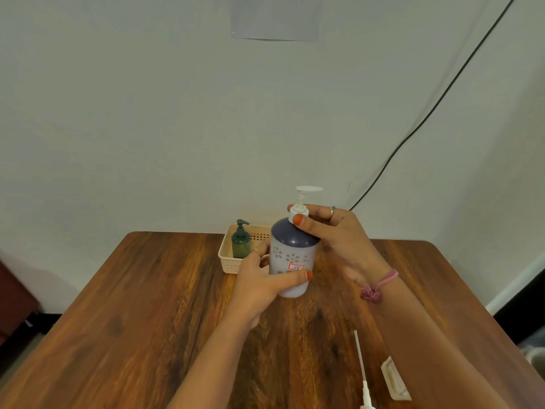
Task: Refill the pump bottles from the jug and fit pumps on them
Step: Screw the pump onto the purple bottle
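Two hands (259, 278) gripping purple pump bottle (292, 255), label (296, 267) reading 35

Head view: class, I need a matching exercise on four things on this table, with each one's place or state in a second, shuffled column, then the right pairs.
Things
1. purple bottle
2. green bottle
3. basket
4. loose pump

Places or states
A. lies flat on the near table, in no bottle
B. stands inside the basket
C. held upright between the left hand and the right hand
D. sits at the far edge of the table, by the wall

Pairs: 1-C, 2-B, 3-D, 4-A
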Tool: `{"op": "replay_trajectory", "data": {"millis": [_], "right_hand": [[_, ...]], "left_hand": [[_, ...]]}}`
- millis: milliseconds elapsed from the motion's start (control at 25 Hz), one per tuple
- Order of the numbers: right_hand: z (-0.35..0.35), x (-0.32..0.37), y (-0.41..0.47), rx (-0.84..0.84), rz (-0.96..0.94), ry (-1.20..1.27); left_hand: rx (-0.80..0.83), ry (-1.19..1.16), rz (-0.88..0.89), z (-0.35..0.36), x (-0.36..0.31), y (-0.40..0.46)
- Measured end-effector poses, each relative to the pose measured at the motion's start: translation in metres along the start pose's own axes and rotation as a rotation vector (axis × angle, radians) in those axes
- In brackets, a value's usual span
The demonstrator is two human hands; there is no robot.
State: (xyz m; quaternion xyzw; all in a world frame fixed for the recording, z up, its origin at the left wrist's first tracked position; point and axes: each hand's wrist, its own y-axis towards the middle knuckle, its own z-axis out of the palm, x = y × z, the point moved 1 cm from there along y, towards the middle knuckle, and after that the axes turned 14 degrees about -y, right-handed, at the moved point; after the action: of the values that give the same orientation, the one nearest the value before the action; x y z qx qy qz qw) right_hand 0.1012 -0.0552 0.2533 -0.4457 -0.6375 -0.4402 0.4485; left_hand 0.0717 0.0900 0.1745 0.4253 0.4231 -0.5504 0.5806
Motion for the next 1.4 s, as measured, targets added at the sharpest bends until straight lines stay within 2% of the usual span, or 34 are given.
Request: {"op": "replay_trajectory", "data": {"millis": [160, 320, 480, 800, 960, 1080, 1280, 1400], "right_hand": [[0.01, -0.006, -0.002, -0.13, -0.037, 0.017], [0.001, -0.025, -0.003, 0.032, 0.046, 0.094], [-0.01, -0.053, -0.011, 0.128, 0.147, 0.017], [-0.007, -0.086, 0.03, 0.06, 0.21, -0.121], [-0.009, -0.109, 0.075, 0.047, 0.204, -0.167], [-0.009, -0.136, 0.112, 0.041, 0.198, -0.277], [-0.004, -0.19, 0.161, 0.039, 0.215, -0.517], [-0.001, -0.215, 0.179, 0.092, 0.257, -0.592]], "left_hand": [[0.03, -0.018, -0.017, 0.0, 0.005, 0.002], [0.05, 0.007, -0.005, -0.009, 0.003, 0.009], [0.016, 0.055, 0.0, -0.014, 0.007, 0.022], [0.009, 0.147, -0.001, -0.016, 0.022, 0.082], [-0.021, 0.342, 0.015, -0.02, 0.036, 0.134], [-0.057, 0.499, 0.003, -0.025, 0.055, 0.17], [0.003, 0.482, -0.076, -0.035, 0.082, 0.21], [0.022, 0.484, -0.163, -0.045, 0.102, 0.227]]}}
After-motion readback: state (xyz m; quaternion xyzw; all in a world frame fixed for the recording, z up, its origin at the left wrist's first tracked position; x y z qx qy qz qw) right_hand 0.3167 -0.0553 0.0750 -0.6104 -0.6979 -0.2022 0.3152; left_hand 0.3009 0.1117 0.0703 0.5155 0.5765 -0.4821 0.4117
